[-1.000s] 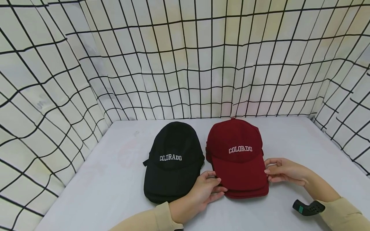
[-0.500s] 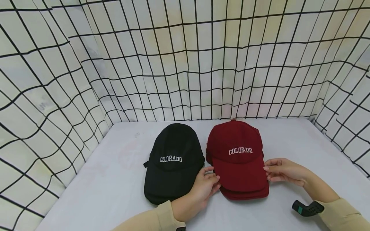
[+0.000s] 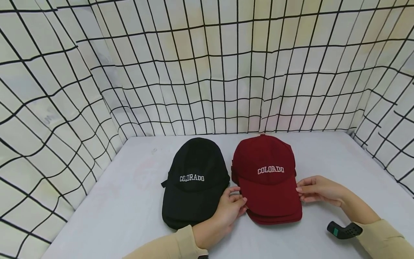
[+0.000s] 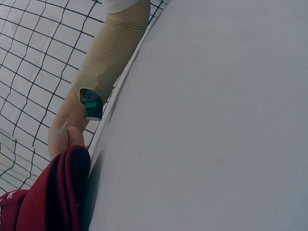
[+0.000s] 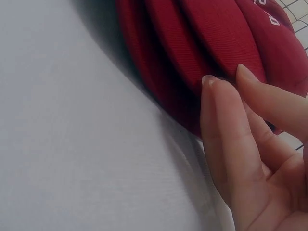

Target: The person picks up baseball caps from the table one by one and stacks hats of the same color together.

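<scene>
Stacked red baseball caps (image 3: pixel 270 196) lie on the white surface, brims toward me, the top one lettered COLORADO. In the right wrist view, three brims (image 5: pixel 211 38) lie one over another. My left hand (image 3: pixel 228 210) touches the left edge of these brims with its thumb and fingers. On the opposite edge, my right hand (image 3: pixel 321 190) rests its thumb against the top brim and its fairly straight fingertips against the lower ones. The left wrist view shows the layered brims (image 4: pixel 55 192) from the side; the left hand is out of that view.
Black baseball caps (image 3: pixel 194 198), also stacked and lettered COLORADO, lie just left of the red ones, close to my left forearm. White walls with a black grid (image 3: pixel 226 72) enclose the back and both sides of the white table (image 3: pixel 123 201).
My left hand's lower fingers have drawn in from the front corner of the red brims to their left edge. The lower brims show a little more at the front left. The right hand barely moves.
</scene>
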Motion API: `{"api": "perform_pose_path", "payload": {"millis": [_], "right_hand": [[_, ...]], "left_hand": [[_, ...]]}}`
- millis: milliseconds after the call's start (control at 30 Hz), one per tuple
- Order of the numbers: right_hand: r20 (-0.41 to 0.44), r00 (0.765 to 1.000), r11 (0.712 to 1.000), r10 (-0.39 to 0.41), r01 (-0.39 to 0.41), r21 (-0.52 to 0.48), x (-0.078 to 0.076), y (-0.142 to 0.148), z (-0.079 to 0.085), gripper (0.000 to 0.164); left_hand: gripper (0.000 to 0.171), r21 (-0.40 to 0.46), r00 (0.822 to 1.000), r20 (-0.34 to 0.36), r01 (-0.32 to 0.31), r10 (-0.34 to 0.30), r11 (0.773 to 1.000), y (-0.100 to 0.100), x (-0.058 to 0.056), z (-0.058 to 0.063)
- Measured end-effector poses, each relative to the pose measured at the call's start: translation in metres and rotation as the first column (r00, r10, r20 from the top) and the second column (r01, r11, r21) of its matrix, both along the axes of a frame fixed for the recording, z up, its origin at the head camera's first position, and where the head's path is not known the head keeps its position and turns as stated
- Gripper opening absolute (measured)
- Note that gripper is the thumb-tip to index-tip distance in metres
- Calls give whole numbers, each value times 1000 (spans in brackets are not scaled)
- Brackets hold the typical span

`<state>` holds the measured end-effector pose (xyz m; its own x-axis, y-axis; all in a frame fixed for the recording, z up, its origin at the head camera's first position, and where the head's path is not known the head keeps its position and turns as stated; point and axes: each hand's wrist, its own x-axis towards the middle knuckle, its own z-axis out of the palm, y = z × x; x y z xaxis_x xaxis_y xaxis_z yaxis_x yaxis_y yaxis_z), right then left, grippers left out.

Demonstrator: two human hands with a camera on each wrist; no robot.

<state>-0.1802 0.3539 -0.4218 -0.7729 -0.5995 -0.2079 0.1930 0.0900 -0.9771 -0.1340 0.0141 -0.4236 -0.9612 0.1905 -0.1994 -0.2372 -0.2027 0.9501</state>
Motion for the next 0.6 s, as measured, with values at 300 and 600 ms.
{"api": "perform_pose_path", "payload": {"millis": [300, 600], "right_hand": [[19, 1000, 1000, 20, -20, -1, 0, 1, -1, 18], [15, 999, 999, 31, -31, 22, 2, 2, -1, 18]], "left_hand": [[38, -25, 1000, 2, 16, -16, 1000, -1, 0, -2], [38, -73, 998, 17, 60, -59, 996, -4, -2, -1]]}}
